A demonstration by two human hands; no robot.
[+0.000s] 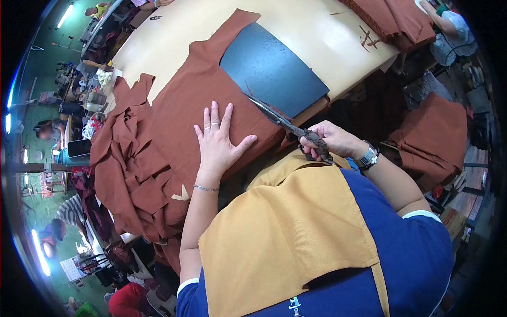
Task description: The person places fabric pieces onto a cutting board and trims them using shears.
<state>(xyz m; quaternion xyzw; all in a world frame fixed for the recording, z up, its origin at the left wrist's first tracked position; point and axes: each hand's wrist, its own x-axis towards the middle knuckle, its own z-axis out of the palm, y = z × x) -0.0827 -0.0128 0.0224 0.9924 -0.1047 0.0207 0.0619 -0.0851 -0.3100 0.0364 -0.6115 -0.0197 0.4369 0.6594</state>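
Workshop table (327,37), cream-topped; left hand (215,140) spread flat on rust cloth (182,100); right hand (338,140) grips scissors (282,121); cloth looks soft, limp, best pressed near its edge.

Scissors (282,120), rust fabric (185,100), blue board (272,68)

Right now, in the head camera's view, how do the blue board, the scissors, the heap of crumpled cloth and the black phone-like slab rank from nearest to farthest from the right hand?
From the right hand:
1. Scissors, held in it.
2. Blue board, ahead and slightly left.
3. Crumpled cloth heap, left, beyond the left hand.
4. Black slab, far left.
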